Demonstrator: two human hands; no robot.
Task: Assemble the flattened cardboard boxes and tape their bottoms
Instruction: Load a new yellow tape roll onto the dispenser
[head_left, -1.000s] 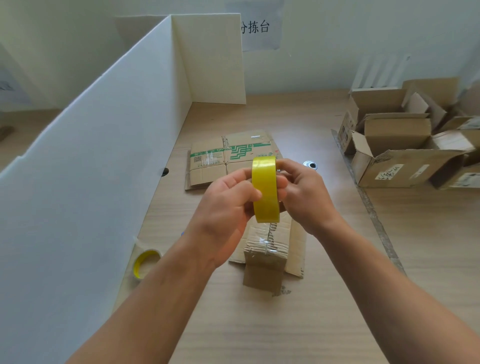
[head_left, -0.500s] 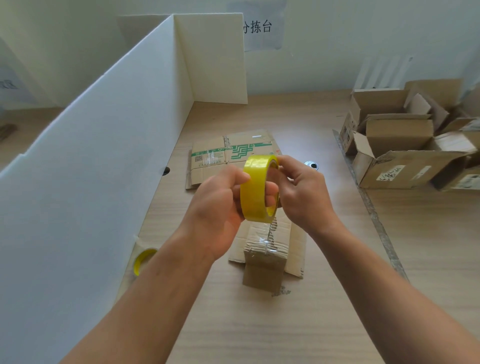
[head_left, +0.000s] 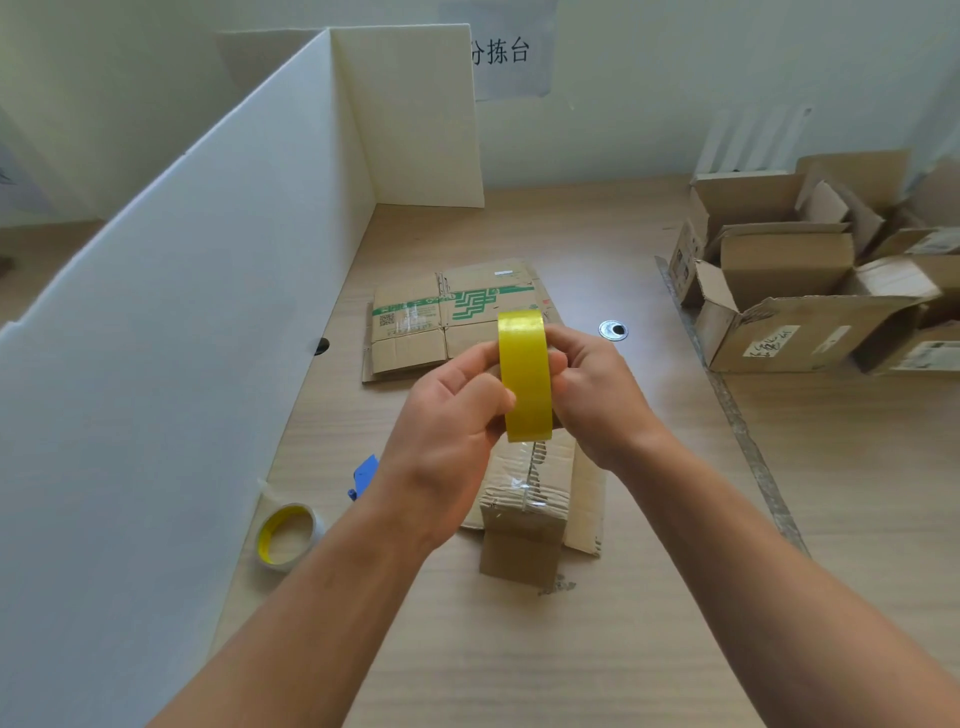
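Both hands hold a yellow tape roll (head_left: 523, 374) edge-on above the table. My left hand (head_left: 452, 431) pinches its left side, thumb on the outer band. My right hand (head_left: 597, 395) grips its right side. Under the hands stands a small cardboard box (head_left: 524, 509) with flaps spread and clear tape on its top seam. A flattened cardboard box (head_left: 441, 317) with green print lies farther back on the wooden table (head_left: 519, 649).
A white corrugated partition (head_left: 182, 364) walls off the left side. A second tape roll (head_left: 288, 535) and a blue object (head_left: 363, 475) lie beside it. Several assembled open boxes (head_left: 800, 312) crowd the right. A metal grommet hole (head_left: 613, 330) sits mid-table.
The roll has turned from showing its open ring back to edge-on, and the left thumb has shifted on the band. Both hands stay in the same place.
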